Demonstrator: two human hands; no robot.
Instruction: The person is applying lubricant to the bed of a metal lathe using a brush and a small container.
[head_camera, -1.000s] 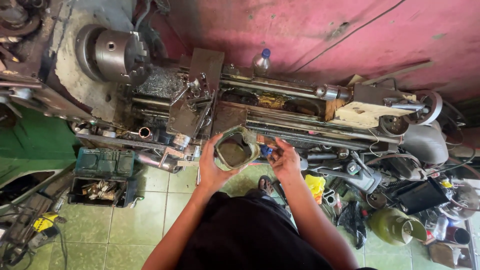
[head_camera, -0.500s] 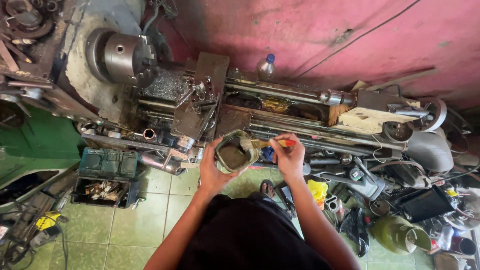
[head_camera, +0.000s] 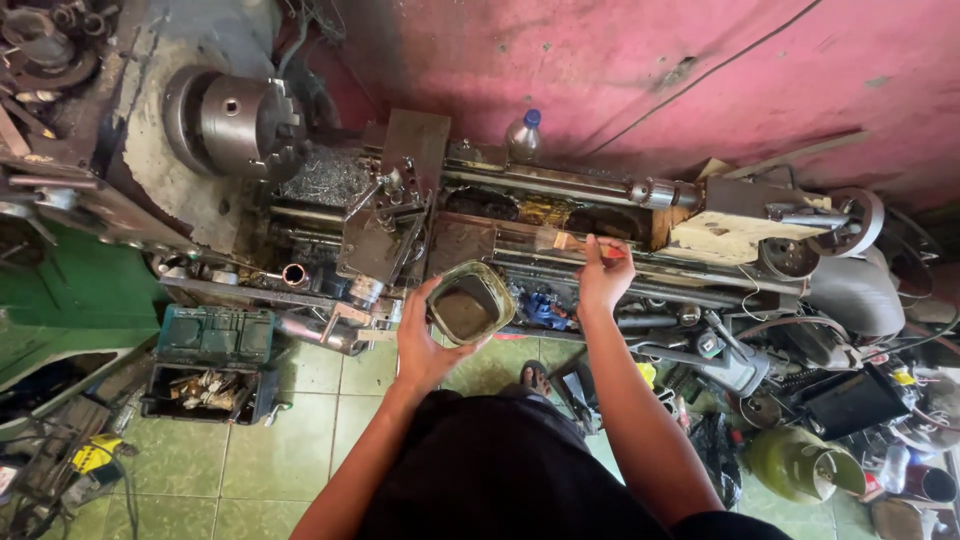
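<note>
Meanwhile the left hand (head_camera: 425, 345) cups a green tin (head_camera: 470, 303) while right-hand fingers (head_camera: 597, 262) pinch a brush (head_camera: 570, 242) over the lathe bed (head_camera: 560, 215).

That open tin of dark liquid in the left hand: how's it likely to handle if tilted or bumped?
The tin is open-topped and holds dark liquid, so tilting would probably spill it. The left hand grips it from one side only, so a bump could tip it. It looks grimy, possibly slippery.

I am wearing a black top (head_camera: 500, 470); both forearms are showing bare, no gloves, rings or watch.
</note>
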